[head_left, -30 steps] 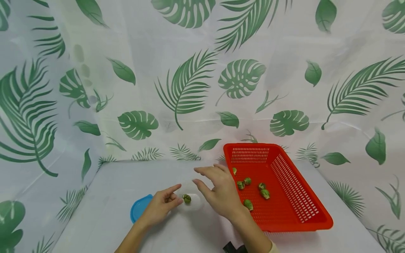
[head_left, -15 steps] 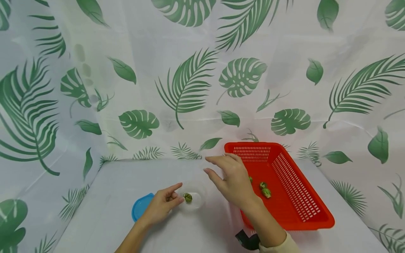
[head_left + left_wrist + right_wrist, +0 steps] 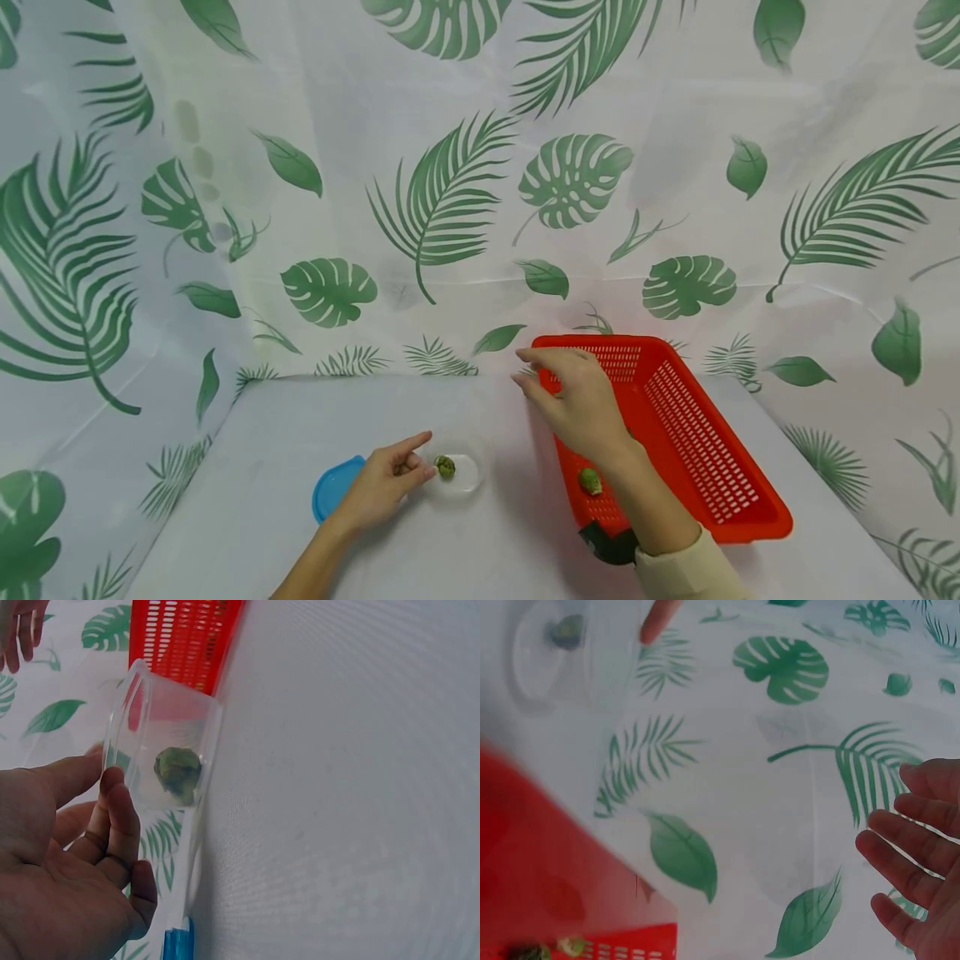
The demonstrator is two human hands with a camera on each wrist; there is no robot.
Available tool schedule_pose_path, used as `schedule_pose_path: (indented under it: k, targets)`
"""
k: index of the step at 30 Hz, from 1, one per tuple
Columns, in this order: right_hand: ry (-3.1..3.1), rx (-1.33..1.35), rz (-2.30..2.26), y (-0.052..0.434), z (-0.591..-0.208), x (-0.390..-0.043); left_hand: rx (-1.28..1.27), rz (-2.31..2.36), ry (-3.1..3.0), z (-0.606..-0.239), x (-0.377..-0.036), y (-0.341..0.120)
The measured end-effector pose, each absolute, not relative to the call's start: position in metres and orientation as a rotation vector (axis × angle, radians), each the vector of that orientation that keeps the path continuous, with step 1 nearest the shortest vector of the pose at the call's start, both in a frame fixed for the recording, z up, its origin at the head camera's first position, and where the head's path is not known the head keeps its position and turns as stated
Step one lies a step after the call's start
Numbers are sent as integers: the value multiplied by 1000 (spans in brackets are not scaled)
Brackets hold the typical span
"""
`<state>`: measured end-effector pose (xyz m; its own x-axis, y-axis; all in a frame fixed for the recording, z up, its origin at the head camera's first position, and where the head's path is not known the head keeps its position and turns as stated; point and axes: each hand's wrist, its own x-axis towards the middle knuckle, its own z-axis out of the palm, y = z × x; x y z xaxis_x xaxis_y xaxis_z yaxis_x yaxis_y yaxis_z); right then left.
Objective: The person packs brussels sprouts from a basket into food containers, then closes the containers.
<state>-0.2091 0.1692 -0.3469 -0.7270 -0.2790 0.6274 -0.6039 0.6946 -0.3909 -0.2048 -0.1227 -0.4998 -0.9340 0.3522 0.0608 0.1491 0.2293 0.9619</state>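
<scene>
My left hand [image 3: 386, 483] pinches the rim of a small clear plastic container [image 3: 208, 720] between thumb and fingers. Inside it lies one green Brussels sprout [image 3: 178, 774], near the left side in the head view [image 3: 445, 467]. My right hand [image 3: 588, 408] is raised over the left side of the red basket, thumb and fingers apart and holding nothing. In the right wrist view its fingers [image 3: 907, 874] are spread and loosely bent. A Brussels sprout [image 3: 590, 481] shows in the basket below the right forearm; the hand and arm hide others.
The red perforated basket [image 3: 750, 531] stands on the right of the white table [image 3: 262, 467]. A round blue lid [image 3: 333, 492] lies left of the container, partly behind the left hand. Leaf-patterned sheeting [image 3: 442, 317] rises behind the table. A black strap [image 3: 606, 546] sits at the right wrist.
The right hand has moved up and to the right, from beside the container to over the basket. The left hand, container and the sprout inside stay nearly in place.
</scene>
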Motion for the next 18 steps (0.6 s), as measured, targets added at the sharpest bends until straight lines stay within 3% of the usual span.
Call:
schedule_pose_path:
  k: [18]
  targets:
    - [-2567,580,951,206,-360,-256,493,1788,2340,-501,-206,-122]
